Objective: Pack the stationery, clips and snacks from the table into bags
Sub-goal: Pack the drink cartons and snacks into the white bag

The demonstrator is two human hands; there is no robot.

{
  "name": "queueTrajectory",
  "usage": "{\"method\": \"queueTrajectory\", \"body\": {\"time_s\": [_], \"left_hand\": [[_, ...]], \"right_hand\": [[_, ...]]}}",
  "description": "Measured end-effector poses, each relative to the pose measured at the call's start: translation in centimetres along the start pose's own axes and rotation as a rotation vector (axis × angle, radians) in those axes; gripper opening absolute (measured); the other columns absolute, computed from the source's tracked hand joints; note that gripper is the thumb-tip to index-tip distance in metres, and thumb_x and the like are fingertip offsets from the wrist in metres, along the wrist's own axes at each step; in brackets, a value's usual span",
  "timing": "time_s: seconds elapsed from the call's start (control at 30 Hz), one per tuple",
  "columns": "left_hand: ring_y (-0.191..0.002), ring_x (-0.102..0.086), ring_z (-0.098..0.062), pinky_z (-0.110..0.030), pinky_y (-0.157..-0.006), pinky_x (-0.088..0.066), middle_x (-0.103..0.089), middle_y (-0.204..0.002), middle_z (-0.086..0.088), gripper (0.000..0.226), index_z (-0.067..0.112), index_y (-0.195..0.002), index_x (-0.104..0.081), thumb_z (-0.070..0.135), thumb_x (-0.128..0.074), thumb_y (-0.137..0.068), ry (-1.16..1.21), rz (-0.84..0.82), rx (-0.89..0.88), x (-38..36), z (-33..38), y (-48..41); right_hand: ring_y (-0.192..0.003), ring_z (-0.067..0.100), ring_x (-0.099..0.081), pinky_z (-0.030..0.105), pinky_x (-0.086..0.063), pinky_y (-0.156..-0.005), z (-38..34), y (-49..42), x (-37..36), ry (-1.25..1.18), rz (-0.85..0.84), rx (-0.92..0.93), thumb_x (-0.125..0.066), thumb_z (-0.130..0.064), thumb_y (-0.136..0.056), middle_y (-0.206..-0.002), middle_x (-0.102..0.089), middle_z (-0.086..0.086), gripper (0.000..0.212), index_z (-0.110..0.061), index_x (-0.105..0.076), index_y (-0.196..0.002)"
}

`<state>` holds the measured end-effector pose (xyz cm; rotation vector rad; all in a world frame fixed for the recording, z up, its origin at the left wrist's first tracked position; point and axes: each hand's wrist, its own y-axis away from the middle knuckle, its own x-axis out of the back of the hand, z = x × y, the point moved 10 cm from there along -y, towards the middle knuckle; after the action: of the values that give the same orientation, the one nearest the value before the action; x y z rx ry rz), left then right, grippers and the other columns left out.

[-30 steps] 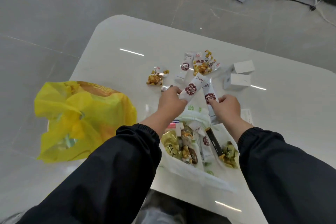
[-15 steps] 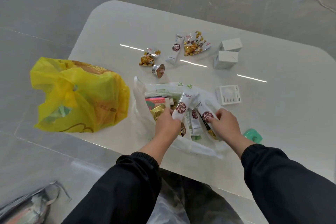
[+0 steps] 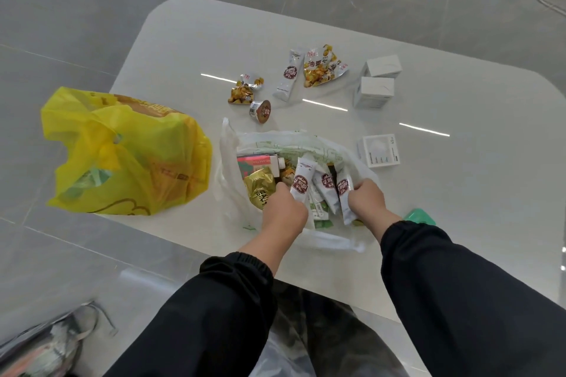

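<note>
Landmark: clear bag (image 3: 230,144), lying open on the white table (image 3: 459,193) at its near edge.

- Left hand (image 3: 283,211): fingers curled round a white sachet (image 3: 301,182), inside the clear bag's mouth. Sachet stands tilted, upper end toward the bag's far rim.
- Right hand (image 3: 366,202): grips a second white sachet (image 3: 343,193), also inside the bag's mouth, on its right side.
- A third sachet (image 3: 326,188) lies in the bag between the two held ones. Cannot tell whether either hand touches it.
- Also in the bag: a red carton (image 3: 257,162) at far left and a gold packet (image 3: 259,191) just beside the left hand.

Change against 1.0 s ago: both held sachets are then up over the table beyond the bag's far rim; now both are down among the contents. Against 0.5 s ago: both grips are unchanged and the hands sit at much the same place.

Unpacked, beyond the bag's far rim and unmoved since 0.5 s ago:
- jelly cup (image 3: 262,110), nearest
- small snack packet (image 3: 245,90)
- loose sachet (image 3: 289,76)
- large snack packet (image 3: 324,70)
- two white boxes (image 3: 382,66) (image 3: 373,92)

Flat white box (image 3: 379,150) lies just right of the bag. Green item (image 3: 419,217) lies right of it at the near side, partly hidden by the right sleeve. Yellow bag (image 3: 128,153) sits left of the clear bag, bulging.
</note>
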<state>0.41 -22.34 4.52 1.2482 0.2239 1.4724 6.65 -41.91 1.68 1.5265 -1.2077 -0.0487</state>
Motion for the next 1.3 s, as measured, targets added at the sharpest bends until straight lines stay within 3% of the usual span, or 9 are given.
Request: {"method": "queueTrajectory", "body": {"time_s": [0.17,0.3,0.4,0.5,0.63,0.73,0.83,1.0,1.3], "left_hand": [[-0.088,-0.065,-0.036,-0.045,-0.073,-0.058,-0.058,-0.110,-0.015,0.035,0.009,-0.124,-0.035,0.012,-0.047,-0.092,0.029,0.018,0.068,-1.3,0.8,-0.6],[-0.110,-0.059,-0.033,-0.037,-0.085,-0.053,-0.051,-0.131,-0.018,0.070,0.004,-0.146,-0.010,0.017,-0.054,-0.094,-0.136,0.034,0.100,-3.0,1.8,-0.9],[-0.111,-0.057,-0.034,-0.038,-0.082,-0.052,-0.053,-0.129,-0.016,0.044,0.005,-0.136,-0.029,0.021,-0.044,-0.098,-0.267,0.004,0.050,-3.3,2.6,-0.7],[-0.105,-0.059,-0.031,-0.037,-0.076,-0.049,-0.061,-0.114,-0.011,0.026,0.011,-0.120,-0.049,0.021,-0.042,-0.098,-0.417,0.039,-0.089,-1.7,3.5,-0.1],[-0.092,-0.061,-0.028,-0.032,-0.064,-0.045,-0.063,-0.102,-0.007,0.015,0.013,-0.103,-0.049,0.023,-0.040,-0.096,-0.520,0.163,-0.325,1.5,5.4,0.3],[-0.120,-0.045,-0.028,-0.038,-0.089,-0.044,-0.047,-0.133,-0.009,0.038,0.015,-0.132,-0.040,0.024,-0.041,-0.095,-0.653,0.220,-0.474,3.4,6.7,-0.2],[-0.145,-0.005,-0.030,-0.048,-0.115,-0.015,-0.005,-0.159,-0.010,0.060,0.021,-0.151,-0.009,0.037,-0.032,-0.098,-0.809,0.256,-0.524,5.1,7.3,-0.9],[-0.144,0.021,-0.027,-0.051,-0.115,0.005,0.020,-0.157,-0.007,0.067,0.027,-0.150,0.009,0.048,-0.026,-0.098,-0.869,0.323,-0.560,8.1,8.2,-2.8],[-0.144,0.020,-0.027,-0.051,-0.115,0.005,0.019,-0.158,-0.005,0.067,0.029,-0.150,0.012,0.050,-0.025,-0.098,-0.793,0.360,-0.525,13.6,10.0,-8.1]], "right_hand": [[-0.121,0.034,-0.047,0.040,-0.044,-0.096,-1.4,0.7,-0.5,0.215,-0.051,0.153,-0.048,0.002,-0.085,-0.137,-0.044,0.016,0.052,-0.003,-0.040,-0.136],[-0.112,0.035,-0.051,0.046,-0.050,-0.090,-1.5,1.0,-0.1,0.289,-0.053,0.187,-0.047,-0.003,-0.082,-0.130,-0.047,0.016,0.052,-0.003,-0.041,-0.134],[-0.103,0.033,-0.055,0.042,-0.051,-0.084,-1.7,1.1,-0.1,0.300,-0.081,0.203,-0.048,-0.005,-0.082,-0.122,-0.051,0.015,0.051,-0.003,-0.042,-0.132],[-0.110,0.031,-0.053,0.038,-0.048,-0.089,-2.2,1.3,-0.2,0.310,-0.102,0.240,-0.047,-0.005,-0.085,-0.130,-0.048,0.014,0.054,-0.007,-0.038,-0.138],[-0.113,0.030,-0.049,0.035,-0.043,-0.088,-4.4,2.2,0.1,0.323,-0.051,0.351,-0.045,-0.004,-0.088,-0.130,-0.047,0.012,0.039,-0.007,-0.047,-0.127],[-0.116,0.028,-0.047,0.036,-0.042,-0.094,-7.1,3.1,0.4,0.316,0.025,0.483,-0.046,-0.010,-0.088,-0.128,-0.050,0.010,0.034,-0.008,-0.051,-0.122],[-0.129,0.029,-0.038,0.038,-0.034,-0.105,-9.6,3.7,0.5,0.406,0.086,0.587,-0.046,-0.022,-0.094,-0.139,-0.041,0.011,0.041,-0.009,-0.043,-0.133],[-0.146,0.026,-0.007,0.045,-0.009,-0.119,-13.1,3.5,0.6,0.562,0.158,0.644,-0.037,-0.035,-0.099,-0.159,-0.007,0.011,0.059,-0.012,-0.017,-0.150],[-0.147,0.025,0.000,0.046,-0.004,-0.119,-20.6,0.9,-0.7,0.640,0.215,0.653,-0.032,-0.040,-0.099,-0.160,0.003,0.010,0.063,-0.013,-0.010,-0.152]]}}
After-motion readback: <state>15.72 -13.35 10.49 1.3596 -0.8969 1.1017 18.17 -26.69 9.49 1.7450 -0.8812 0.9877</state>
